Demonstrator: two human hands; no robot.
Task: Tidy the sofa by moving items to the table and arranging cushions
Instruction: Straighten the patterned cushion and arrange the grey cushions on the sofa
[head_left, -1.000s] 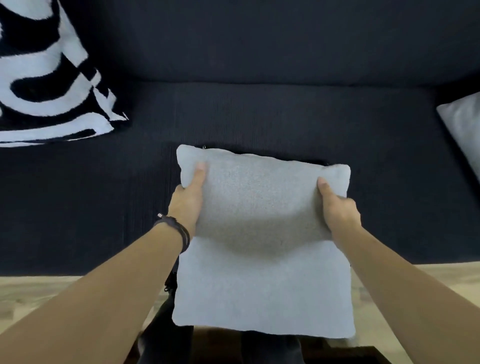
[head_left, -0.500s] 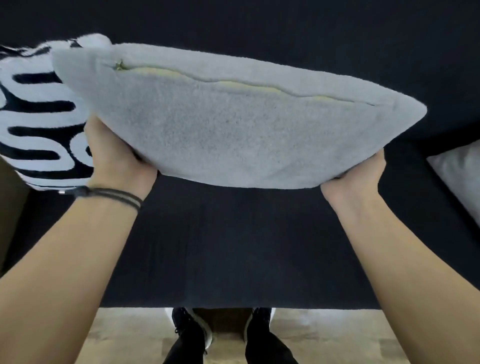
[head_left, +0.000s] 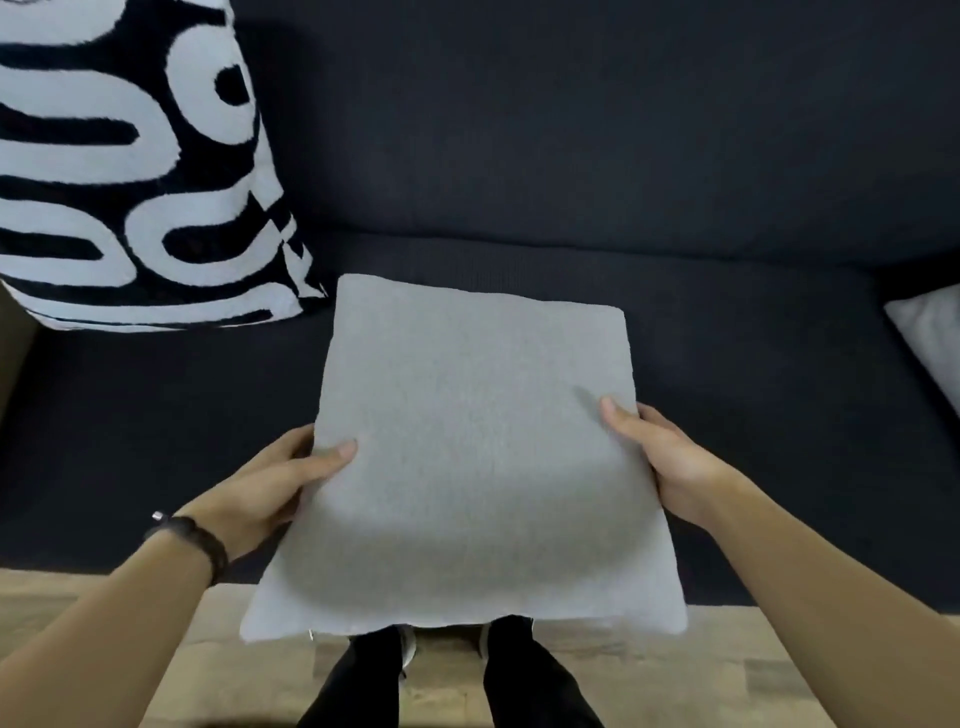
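Observation:
A square grey cushion (head_left: 467, 447) is held flat in front of me, over the front edge of the dark navy sofa (head_left: 597, 171). My left hand (head_left: 265, 488) grips its left side, thumb on top and fingers underneath. My right hand (head_left: 670, 457) grips the right side the same way. A black-and-white patterned cushion (head_left: 124, 166) leans upright against the sofa back at the far left. A second grey cushion (head_left: 930, 338) shows only as a corner at the right edge.
Dark sofa seat lies bare on either side of the held cushion. Wooden floor (head_left: 675, 670) runs along the bottom, with my legs in black trousers (head_left: 358, 680) and shoes just below the cushion. A dark band sits on my left wrist (head_left: 192, 540).
The grey cushion was flat a second ago, then raised high and edge-on with the zip seam showing. It is back down, flat and low, and both hands now grip nearer its middle.

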